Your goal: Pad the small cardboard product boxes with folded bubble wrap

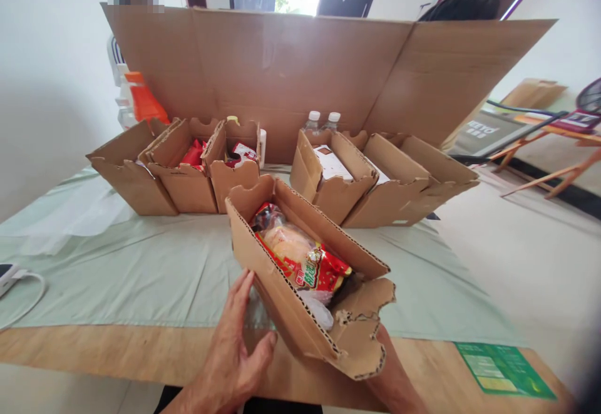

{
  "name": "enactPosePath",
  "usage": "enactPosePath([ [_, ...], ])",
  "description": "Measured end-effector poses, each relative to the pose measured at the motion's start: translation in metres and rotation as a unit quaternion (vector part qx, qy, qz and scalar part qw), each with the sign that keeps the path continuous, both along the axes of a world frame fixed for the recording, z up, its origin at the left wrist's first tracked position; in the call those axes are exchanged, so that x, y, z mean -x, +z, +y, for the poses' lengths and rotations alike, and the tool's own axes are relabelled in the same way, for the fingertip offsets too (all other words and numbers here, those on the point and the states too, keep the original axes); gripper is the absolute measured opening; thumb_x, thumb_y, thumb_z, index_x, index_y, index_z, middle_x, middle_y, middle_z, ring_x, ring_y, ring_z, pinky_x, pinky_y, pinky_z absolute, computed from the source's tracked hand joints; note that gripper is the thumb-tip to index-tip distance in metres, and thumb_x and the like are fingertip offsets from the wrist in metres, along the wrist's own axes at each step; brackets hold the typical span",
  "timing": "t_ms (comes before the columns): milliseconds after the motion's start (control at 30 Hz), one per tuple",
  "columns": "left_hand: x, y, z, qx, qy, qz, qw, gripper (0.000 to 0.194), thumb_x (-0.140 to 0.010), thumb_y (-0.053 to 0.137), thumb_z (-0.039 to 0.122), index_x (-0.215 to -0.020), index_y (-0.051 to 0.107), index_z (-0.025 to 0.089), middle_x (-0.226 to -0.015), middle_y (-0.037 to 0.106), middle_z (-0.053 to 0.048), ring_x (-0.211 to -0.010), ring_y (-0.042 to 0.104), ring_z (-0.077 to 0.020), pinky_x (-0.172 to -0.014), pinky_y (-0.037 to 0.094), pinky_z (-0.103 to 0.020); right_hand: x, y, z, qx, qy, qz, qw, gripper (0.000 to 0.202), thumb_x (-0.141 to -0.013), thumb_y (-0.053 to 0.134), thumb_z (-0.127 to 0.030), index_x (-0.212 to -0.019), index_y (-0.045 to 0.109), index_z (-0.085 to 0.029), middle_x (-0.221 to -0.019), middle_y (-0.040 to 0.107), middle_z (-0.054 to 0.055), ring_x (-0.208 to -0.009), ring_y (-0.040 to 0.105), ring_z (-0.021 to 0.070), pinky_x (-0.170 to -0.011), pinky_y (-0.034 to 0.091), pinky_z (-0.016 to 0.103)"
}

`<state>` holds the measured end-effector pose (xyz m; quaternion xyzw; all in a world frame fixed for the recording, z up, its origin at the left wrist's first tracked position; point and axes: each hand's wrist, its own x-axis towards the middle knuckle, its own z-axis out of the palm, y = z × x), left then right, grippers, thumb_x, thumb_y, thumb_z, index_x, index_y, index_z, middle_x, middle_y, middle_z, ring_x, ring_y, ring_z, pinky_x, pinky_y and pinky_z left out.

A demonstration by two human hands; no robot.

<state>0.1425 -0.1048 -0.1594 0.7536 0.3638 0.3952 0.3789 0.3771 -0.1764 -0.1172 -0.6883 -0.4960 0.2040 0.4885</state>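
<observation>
An open cardboard box (pixel 248 245) sits tilted at an angle in front of me, its torn near flap pointing right and down. Inside it lies a red snack packet (pixel 310 270) with a clear window, along with some clear plastic wrapping (pixel 319 310). My left hand (pixel 239 345) rests its outstretched fingertips against the box's left wall, thumb apart. Only the wrist and forearm of my right hand (pixel 394 370) show, reaching behind the near end of the box; its fingers are hidden.
More open cardboard boxes (pixel 195 191) stand left, and others (pixel 385 201) right, before a tall cardboard screen (pixel 300 57). Two clear bottles (pixel 323 123) stand behind. A green leaflet (pixel 504 370) lies at the table's front right; a white cable (pixel 35 295) is left.
</observation>
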Motion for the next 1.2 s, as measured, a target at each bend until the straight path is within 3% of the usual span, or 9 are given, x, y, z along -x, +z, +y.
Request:
enactPosePath([
  [167,-0.017,0.003,0.012,-0.017,-0.085,0.044,0.995,0.108,-0.079,0.07,0.022,-0.165,0.005,0.034,-0.173,0.019,-0.013,-0.157,0.025,-0.041,-0.121,0.036,-0.068,-0.004,-0.014,0.002,0.028,-0.071,0.013,0.997,0.017,-0.072,0.068,-0.042,-0.073,0.066,-0.025,-0.069,0.077,0.006,-0.062,0.073,0.0271,-0.055,0.062,0.036],
  [267,-0.021,-0.002,0.016,-0.023,-0.087,0.046,0.995,0.114,-0.076,0.072,0.019,-0.166,0.003,0.033,-0.172,0.021,-0.013,-0.156,0.027,-0.0407,-0.121,0.036,-0.066,-0.003,-0.016,0.006,0.042,-0.089,-0.034,0.995,0.016,-0.072,0.064,-0.041,-0.074,0.067,-0.024,-0.071,0.078,0.005,-0.062,0.074,0.0267,-0.056,0.061,0.035],
  [433,-0.028,-0.005,0.03,-0.034,-0.062,0.026,0.997,0.111,-0.077,0.071,0.018,-0.166,0.006,0.03,-0.17,0.025,-0.017,-0.155,0.03,-0.0415,-0.12,0.038,-0.067,0.003,-0.009,0.016,0.036,-0.058,-0.077,0.995,0.019,-0.081,0.059,-0.041,-0.084,0.067,-0.023,-0.076,0.079,0.005,-0.066,0.075,0.0249,-0.056,0.06,0.032],
  [533,-0.033,-0.005,0.042,-0.055,-0.065,0.014,0.996,0.104,-0.08,0.069,0.02,-0.165,0.009,0.031,-0.169,0.027,-0.016,-0.154,0.032,-0.0395,-0.119,0.039,-0.064,0.003,-0.009,0.021,0.004,-0.047,-0.116,0.992,0.02,-0.087,0.057,-0.041,-0.085,0.066,-0.023,-0.075,0.078,0.005,-0.064,0.073,0.0228,-0.056,0.059,0.03],
  [700,-0.038,-0.002,0.074,-0.031,-0.06,0.004,0.998,0.074,-0.086,0.065,0.028,-0.155,0.037,0.021,-0.156,0.048,-0.018,-0.144,0.047,-0.0365,-0.115,0.044,-0.058,-0.012,-0.013,0.047,-0.032,-0.019,-0.19,0.981,0.017,-0.094,0.06,-0.037,-0.092,0.067,-0.022,-0.079,0.076,0.002,-0.062,0.07,0.0181,-0.06,0.056,0.027],
  [833,-0.048,0.005,0.118,0.013,0.02,0.052,0.998,0.055,-0.086,0.065,0.033,-0.139,0.055,0.02,-0.131,0.066,-0.014,-0.118,0.065,-0.0322,-0.1,0.053,-0.052,-0.03,-0.016,0.083,-0.084,-0.038,-0.273,0.958,0.02,-0.098,0.056,-0.031,-0.086,0.07,-0.022,-0.075,0.076,0.003,-0.061,0.07,0.0185,-0.061,0.055,0.029],
  [933,-0.056,0.008,0.143,0.036,0.08,0.063,0.994,0.051,-0.085,0.064,0.034,-0.133,0.058,0.019,-0.112,0.069,-0.01,-0.091,0.068,-0.025,-0.085,0.056,-0.044,-0.031,-0.023,0.095,-0.1,-0.046,-0.281,0.953,0.021,-0.1,0.053,-0.028,-0.091,0.071,-0.021,-0.081,0.078,0.005,-0.067,0.072,0.0187,-0.066,0.057,0.03],
  [1067,-0.054,0.004,0.142,0.04,0.097,0.039,0.994,0.05,-0.089,0.057,0.034,-0.136,0.054,0.016,-0.094,0.065,-0.005,-0.076,0.062,-0.0182,-0.075,0.054,-0.036,-0.016,-0.038,0.09,-0.124,0.036,-0.313,0.941,0.021,-0.099,0.054,-0.022,-0.11,0.071,-0.021,-0.101,0.08,0.007,-0.091,0.076,0.0217,-0.081,0.059,0.035],
  [1200,-0.051,-0.002,0.129,0.052,0.075,-0.026,0.995,0.054,-0.091,0.055,0.031,-0.144,0.047,0.02,-0.096,0.066,-0.003,-0.09,0.066,-0.0188,-0.089,0.054,-0.038,-0.008,-0.045,0.09,-0.095,0.104,-0.353,0.925,0.038,-0.097,0.053,-0.017,-0.134,0.062,-0.019,-0.128,0.073,0.013,-0.115,0.07,0.0266,-0.092,0.058,0.043],
])
